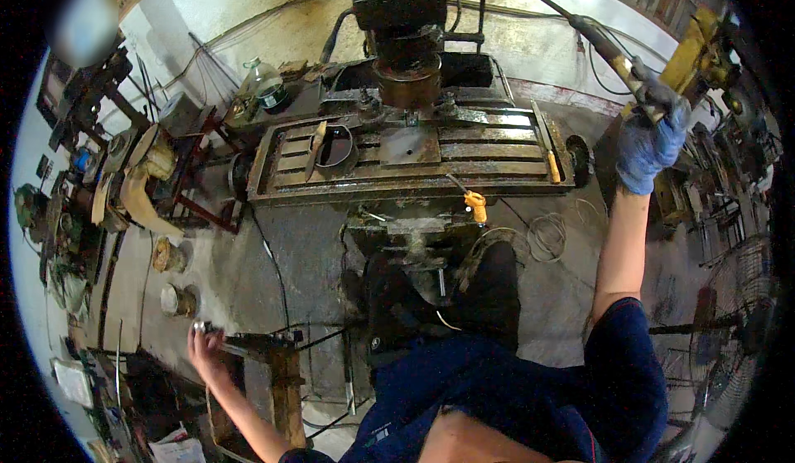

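Observation:
My right hand (pixel 650 144), in a blue glove, is raised at the upper right and closed round a long bar handle (pixel 614 57) that runs up toward the milling machine's head (pixel 393 3). Bare and low at the left, my left hand (pixel 205 352) has its fingers curled at a small shiny metal piece (pixel 201 327); its exact kind is too small to tell. Between my arms lies the slotted machine table (pixel 480 150), with a flat plate (pixel 409 146) under the spindle (pixel 409 82).
On the table are a round pan of dark liquid (pixel 335 147), a brush (pixel 317 144) and a yellow-handled tool (pixel 553 165). An orange air gun (pixel 474 204) hangs at the front edge. Cans (pixel 176 300) stand at left; a coiled hose (pixel 546 238) lies at right.

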The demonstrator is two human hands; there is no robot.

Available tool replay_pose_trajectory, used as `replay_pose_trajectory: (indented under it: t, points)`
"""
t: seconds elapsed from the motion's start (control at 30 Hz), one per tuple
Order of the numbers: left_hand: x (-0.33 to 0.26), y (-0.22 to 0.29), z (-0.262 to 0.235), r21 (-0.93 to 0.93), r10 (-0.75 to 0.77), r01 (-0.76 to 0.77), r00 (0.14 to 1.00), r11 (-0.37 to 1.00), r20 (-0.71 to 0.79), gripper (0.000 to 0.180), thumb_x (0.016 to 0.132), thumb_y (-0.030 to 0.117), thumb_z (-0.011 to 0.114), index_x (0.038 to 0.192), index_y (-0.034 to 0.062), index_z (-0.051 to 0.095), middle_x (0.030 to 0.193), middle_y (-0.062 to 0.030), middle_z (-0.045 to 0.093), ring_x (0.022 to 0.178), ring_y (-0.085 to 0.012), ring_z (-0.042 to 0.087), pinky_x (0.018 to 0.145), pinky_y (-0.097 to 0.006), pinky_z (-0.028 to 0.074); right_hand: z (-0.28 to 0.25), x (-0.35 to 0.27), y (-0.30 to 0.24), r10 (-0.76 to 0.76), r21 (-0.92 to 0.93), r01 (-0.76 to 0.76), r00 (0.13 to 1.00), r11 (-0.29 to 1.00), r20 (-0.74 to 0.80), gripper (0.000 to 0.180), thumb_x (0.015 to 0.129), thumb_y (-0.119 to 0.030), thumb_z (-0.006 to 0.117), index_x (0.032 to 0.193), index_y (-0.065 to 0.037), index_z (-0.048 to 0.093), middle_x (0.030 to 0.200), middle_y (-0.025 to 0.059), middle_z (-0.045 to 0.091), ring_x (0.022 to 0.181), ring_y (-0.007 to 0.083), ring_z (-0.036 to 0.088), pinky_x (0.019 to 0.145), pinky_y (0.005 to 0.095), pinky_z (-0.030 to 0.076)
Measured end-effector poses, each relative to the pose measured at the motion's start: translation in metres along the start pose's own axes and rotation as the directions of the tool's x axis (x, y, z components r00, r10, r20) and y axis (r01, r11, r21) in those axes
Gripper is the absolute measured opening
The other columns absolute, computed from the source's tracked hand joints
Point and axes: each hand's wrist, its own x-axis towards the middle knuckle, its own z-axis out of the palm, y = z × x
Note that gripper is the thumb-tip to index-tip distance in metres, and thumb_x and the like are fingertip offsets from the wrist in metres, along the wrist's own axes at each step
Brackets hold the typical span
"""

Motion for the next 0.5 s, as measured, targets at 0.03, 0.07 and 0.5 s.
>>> replay_pose_trajectory:
  t: [0.03,0.07,0.5]
  points:
    - [0.007,0.000,0.030,-0.101,-0.011,0.020,0.996,0.995,0.090,0.034,0.085,0.022,0.056,0.114,0.0028,0.051,0.090,-0.0079,0.057,0.076,-0.0179,0.057,0.069,-0.033,0.049,0.002,0.003,-0.002,0.014,0.063,-0.014,1.000,0.998,0.007,0.012,0.079,-0.008,0.050,0.083,-0.002,0.059,0.079,0.0074,0.060,0.077,0.0191,0.056,0.071,0.0328,0.042]
    - [0.023,-0.011,0.048,-0.179,-0.066,0.095,0.985,0.979,0.162,0.035,0.085,0.023,0.055,0.115,0.0037,0.050,0.093,-0.0080,0.057,0.081,-0.0186,0.056,0.073,-0.036,0.048,0.003,0.009,0.000,0.088,0.150,-0.085,0.996,0.985,-0.014,0.017,0.081,-0.015,0.048,0.084,-0.001,0.058,0.082,0.0099,0.060,0.085,0.0247,0.057,0.082,0.0380,0.040]
    - [0.035,-0.060,0.269,-0.201,-0.123,0.415,0.633,0.887,0.764,0.028,0.085,0.015,0.057,0.110,0.0024,0.053,0.075,-0.0087,0.058,0.064,-0.0184,0.057,0.066,-0.034,0.049,0.019,0.143,-0.007,-0.514,-0.554,0.632,0.771,0.542,0.377,0.025,0.075,-0.001,0.057,0.099,-0.005,0.061,0.100,0.0111,0.061,0.089,0.0200,0.058,0.078,0.0258,0.045]
